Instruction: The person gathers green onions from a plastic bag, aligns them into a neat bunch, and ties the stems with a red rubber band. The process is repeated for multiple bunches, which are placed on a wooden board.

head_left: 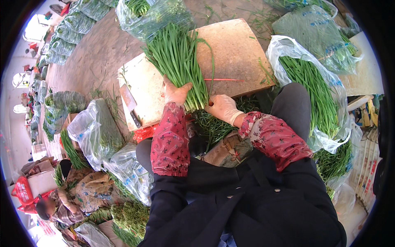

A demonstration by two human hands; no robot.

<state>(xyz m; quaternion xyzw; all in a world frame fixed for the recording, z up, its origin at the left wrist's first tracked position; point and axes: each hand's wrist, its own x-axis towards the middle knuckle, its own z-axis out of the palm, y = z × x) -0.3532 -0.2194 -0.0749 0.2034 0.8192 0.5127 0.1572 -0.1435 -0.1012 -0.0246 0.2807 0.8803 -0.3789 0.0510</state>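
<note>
A thick bunch of green garlic chives (177, 58) lies across a worn board (231, 46), its pale stem ends towards me. My left hand (176, 91), in a thin pale glove, grips the bunch near the stem ends, thumb over the top. Beside those ends is my right hand (224, 108), gloved too, its thumb and fingertips drawn together; whether a stem is pinched there cannot be told. A thin red tie (226, 80) rests on the board just right of the bunch. At the board's left side lies a knife (129, 100) with a dark handle.
An open plastic bag (285, 46) of chives stands to the right. More filled bags (105, 129) are at the left and one (166, 15) beyond the board. Loose leaves (216, 126) lie below the board's near edge. Another person (63, 205) sits at the lower left.
</note>
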